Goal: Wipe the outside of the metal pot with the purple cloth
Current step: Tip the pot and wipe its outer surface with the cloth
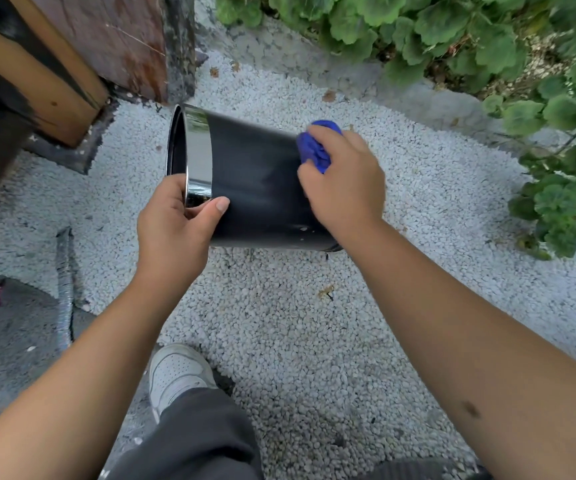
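Held on its side above white gravel (pixel 279 323), the metal pot (pixel 255 181), matte black with a polished chrome rim band, is gripped at its rim by our left hand (pixel 175 223) while our right hand (pixel 343 178) presses a crumpled purple cloth (pixel 316 148) against its wall near the base.

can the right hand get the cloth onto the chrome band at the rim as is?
Probably yes. The right hand presses the cloth near the pot's base end, and the dark wall between it and the band is bare. Only the left hand covers the band's lower part.
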Tool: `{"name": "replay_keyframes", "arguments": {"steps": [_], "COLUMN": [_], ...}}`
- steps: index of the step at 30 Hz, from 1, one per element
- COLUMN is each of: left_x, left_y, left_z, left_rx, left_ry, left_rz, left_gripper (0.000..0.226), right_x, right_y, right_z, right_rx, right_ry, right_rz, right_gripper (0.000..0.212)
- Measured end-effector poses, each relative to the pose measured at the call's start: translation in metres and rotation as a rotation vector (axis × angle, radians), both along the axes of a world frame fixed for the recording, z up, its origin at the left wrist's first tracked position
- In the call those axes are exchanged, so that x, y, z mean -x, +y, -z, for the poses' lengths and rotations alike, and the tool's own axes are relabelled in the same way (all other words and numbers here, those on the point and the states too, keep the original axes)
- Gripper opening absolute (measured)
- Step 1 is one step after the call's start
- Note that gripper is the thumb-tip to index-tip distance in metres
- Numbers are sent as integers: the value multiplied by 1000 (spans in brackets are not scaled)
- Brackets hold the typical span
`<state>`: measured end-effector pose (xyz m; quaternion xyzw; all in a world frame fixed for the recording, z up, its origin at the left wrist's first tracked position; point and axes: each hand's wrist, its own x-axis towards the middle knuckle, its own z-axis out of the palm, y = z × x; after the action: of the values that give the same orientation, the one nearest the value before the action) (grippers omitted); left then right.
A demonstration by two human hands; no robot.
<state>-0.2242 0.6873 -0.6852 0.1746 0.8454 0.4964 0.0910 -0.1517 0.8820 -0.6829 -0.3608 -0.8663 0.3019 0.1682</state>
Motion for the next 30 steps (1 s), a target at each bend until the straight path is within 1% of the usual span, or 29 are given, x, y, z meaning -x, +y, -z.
{"name": "replay_keyframes", "arguments": {"steps": [2,4,6,8,10,13,17,21,24,27,28,30], "left_x": [5,14,20,20,18,20,24,26,22,10,5,-2], "left_y": [6,7,6,2,-2,-7,-13,-15,-12,-8,-7,-5], "left_z": [-11,-24,-28,-29,-25,-15,-9,-7,-2,3,5,9], "left_rx": [-11,-3,-32,-85,-85,2,-16,3,33,-14,-2,76], "left_ry": [31,44,-66,-176,-182,-107,-142,-114,-27,99,172,332], "left_rz": [-29,-40,16,170,311,331,286,272,244,79,44,63], "left_gripper": [20,19,22,36,51,64,66,63,64,58,55,52], "right_x": [12,21,23,21,18,16,9,-3,-12,-21,-24,-29], "right_y": [-26,-52,-72,-77,-72,-62,-46,-19,1,20,25,30], "right_z": [-23,-40,-45,-41,-35,-24,-5,10,21,31,35,40], "right_rx": [-50,-121,-177,-250,-307,-335,-342,-301,-276,-231,-213,-201], "right_ry": [121,198,187,127,74,57,14,-80,-130,-189,-203,-205], "right_rz": [-109,-217,-292,-316,-307,-286,-216,-113,-52,22,37,59], "right_gripper": [49,50,51,52,53,53,51,51,48,48,48,49]}}
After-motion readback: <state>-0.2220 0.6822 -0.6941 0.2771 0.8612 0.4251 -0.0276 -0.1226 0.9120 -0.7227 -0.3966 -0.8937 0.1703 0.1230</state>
